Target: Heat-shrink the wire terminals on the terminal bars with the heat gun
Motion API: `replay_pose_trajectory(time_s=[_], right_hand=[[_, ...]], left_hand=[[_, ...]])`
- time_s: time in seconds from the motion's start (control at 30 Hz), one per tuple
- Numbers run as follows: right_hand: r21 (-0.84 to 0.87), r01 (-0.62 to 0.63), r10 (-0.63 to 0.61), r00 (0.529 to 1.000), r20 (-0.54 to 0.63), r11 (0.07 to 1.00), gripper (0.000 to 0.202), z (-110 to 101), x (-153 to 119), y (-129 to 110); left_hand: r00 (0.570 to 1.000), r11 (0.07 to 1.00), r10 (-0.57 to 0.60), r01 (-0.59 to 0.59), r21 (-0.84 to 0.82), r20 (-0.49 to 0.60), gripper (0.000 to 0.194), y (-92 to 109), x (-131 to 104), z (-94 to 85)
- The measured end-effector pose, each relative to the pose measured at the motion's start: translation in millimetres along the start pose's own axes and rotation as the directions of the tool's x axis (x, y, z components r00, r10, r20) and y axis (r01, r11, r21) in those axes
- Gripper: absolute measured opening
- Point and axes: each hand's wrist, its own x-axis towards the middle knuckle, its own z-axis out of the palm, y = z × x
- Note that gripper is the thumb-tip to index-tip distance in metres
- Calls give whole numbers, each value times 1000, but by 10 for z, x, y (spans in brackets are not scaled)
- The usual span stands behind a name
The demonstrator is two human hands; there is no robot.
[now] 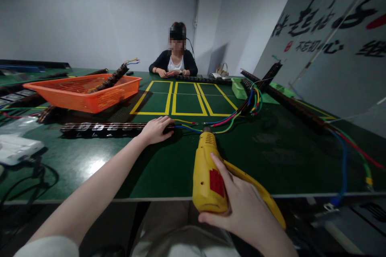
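Observation:
My right hand (244, 198) is closed around a yellow heat gun (202, 170) with a red label. Its nozzle points away from me, at the wire ends. Over on the left, my left hand (157, 129) is wrapped over the right end of a long dark cable strip (102, 129) lying on the table. Blue, green and yellow wires (188, 127) come out of that end, just past my fingers. Their tips lie close to another wire bundle (224, 121), and the nozzle hides part of that spot.
An orange basket (96, 102) stands at the left and a green basket (239, 89) at the right, both with dark strips. Yellow tape (171, 104) marks the green table (289, 156). A person (173, 62) sits opposite. Loose wires (345, 160) hang over the right edge.

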Motion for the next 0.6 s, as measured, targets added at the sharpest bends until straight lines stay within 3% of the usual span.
replay_pose_trajectory(time_s=[0.27, 0.6], right_hand=[[39, 118, -118, 993, 7, 992, 122, 149, 67, -144], [-11, 224, -224, 975, 1, 975, 131, 314, 196, -372]], left_hand=[[987, 991, 63, -79, -105, -150, 27, 131, 65, 68], [990, 961, 16, -55, -270, -142, 16, 159, 78, 88]])
